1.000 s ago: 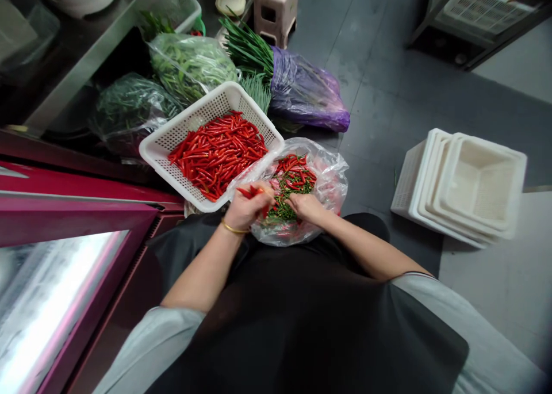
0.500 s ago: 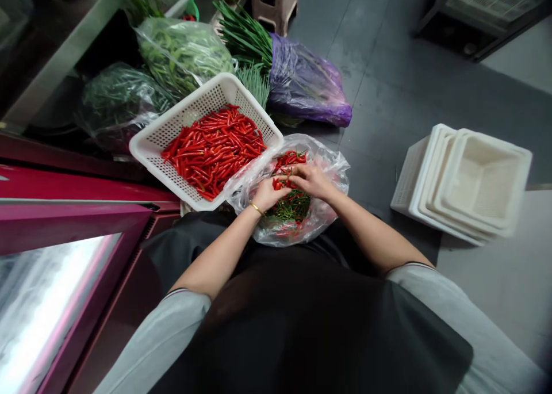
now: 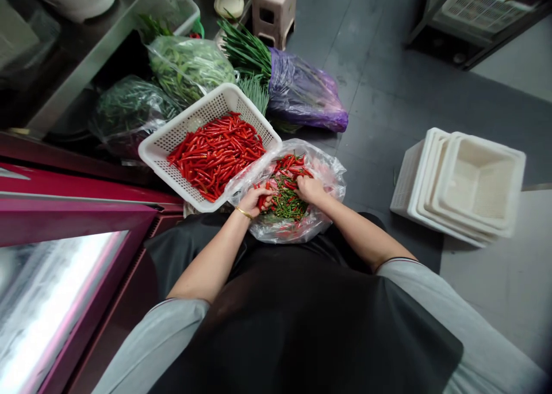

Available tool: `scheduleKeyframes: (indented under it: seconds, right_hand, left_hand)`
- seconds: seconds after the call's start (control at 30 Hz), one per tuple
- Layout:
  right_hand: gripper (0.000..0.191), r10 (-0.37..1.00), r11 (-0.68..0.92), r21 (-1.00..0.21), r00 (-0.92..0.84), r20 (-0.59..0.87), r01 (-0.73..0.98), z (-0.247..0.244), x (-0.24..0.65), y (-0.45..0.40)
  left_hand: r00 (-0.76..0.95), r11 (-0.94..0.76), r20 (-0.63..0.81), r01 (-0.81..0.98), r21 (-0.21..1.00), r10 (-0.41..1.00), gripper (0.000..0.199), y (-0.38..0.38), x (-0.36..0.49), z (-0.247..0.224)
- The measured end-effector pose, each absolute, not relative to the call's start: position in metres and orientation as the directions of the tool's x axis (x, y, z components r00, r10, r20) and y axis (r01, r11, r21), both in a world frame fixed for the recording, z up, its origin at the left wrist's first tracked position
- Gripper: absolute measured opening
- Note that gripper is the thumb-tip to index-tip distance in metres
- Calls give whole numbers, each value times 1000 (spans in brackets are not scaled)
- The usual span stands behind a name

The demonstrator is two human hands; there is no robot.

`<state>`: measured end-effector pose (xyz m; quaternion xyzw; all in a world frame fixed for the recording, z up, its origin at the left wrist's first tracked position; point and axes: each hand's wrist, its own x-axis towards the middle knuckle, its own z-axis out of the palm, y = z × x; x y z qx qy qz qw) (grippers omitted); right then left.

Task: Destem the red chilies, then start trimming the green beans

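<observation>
A clear plastic bag (image 3: 330,175) lies open at my lap, with red chilies and green stems (image 3: 287,201) inside. My left hand (image 3: 255,201), a gold bangle at its wrist, is closed around several red chilies at the bag's left side. On the right side of the bag's contents, my right hand (image 3: 309,189) has its fingers curled down into the chilies; what its fingertips grip is hidden. Touching the bag at the upper left is a white perforated basket (image 3: 161,146) holding a large heap of red chilies (image 3: 218,152).
Bagged greens (image 3: 190,66) and a purple bag (image 3: 302,92) of leafy stalks lie beyond the basket. A plastic stool (image 3: 276,8) stands behind them. Stacked white baskets (image 3: 478,181) are at the right, a metal rack (image 3: 448,14) at the upper right, a pink-framed cabinet (image 3: 77,224) at the left.
My hands have moved apart: the left one went left and slightly down with red chilies in it, the right one stayed over the bag with its fingers now curled in. The view has shifted slightly.
</observation>
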<state>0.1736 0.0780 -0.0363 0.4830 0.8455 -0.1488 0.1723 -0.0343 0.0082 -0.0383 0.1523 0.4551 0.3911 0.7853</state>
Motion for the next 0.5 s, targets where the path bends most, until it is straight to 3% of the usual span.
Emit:
scheduleKeyframes:
  seconds: [0.13,0.3,0.5]
  right_hand:
    - [30,642,597,-138,-574,-508,790,-15,195,64]
    - [37,811,494,-76,-491,-320,866,-13,198,96]
    - [37,770,533,-56,-512,-382,844,-39,172,128]
  left_hand:
    - [295,632,-569,-495,596,768,36,6,-34,-38]
    - [294,633,-562,-426,647,773,39,8,-34,-36]
    - [265,664,-609,-287,690,748,31,17,-32,-24]
